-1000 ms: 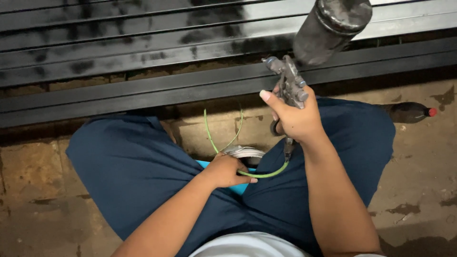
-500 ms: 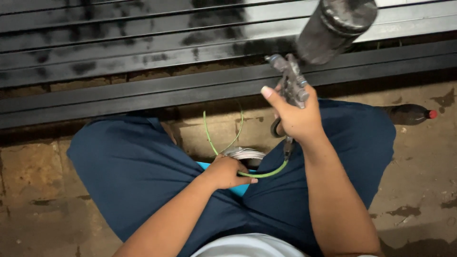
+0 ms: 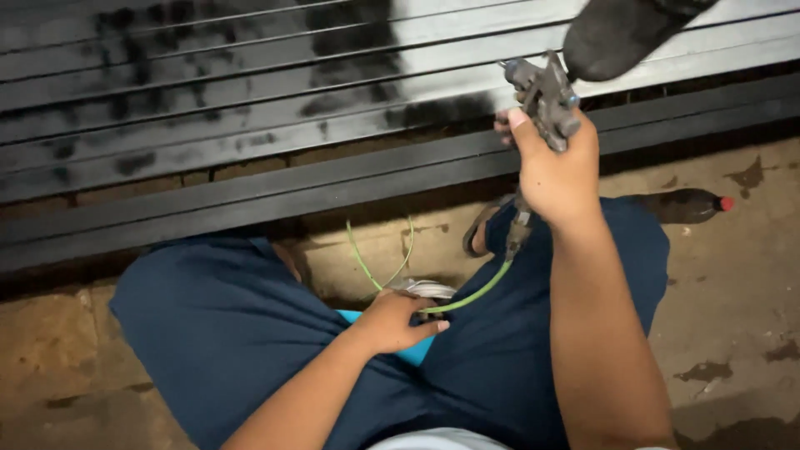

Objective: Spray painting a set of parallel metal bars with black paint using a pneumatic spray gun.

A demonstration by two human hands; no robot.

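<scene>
black paint lies in uneven patches on the long metal bars (image 3: 250, 125) from nine o'clock toward twelve, with bare grey showing between; by the look of it, much of the coating is left to do. at six o'clock the left hand (image 3: 396, 321) is clenched around the green air hose (image 3: 471, 293) over the lap. at one o'clock the right hand (image 3: 554, 167) grips the spray gun (image 3: 546, 96), its dark cup (image 3: 621, 33) above, nozzle toward the bars. a dark bottle (image 3: 679, 204) lies on the floor at three o'clock.

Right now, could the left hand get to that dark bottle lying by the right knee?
Probably not easily: the left hand holds the green hose between the legs, and the right arm and leg lie between it and the bottle.
</scene>
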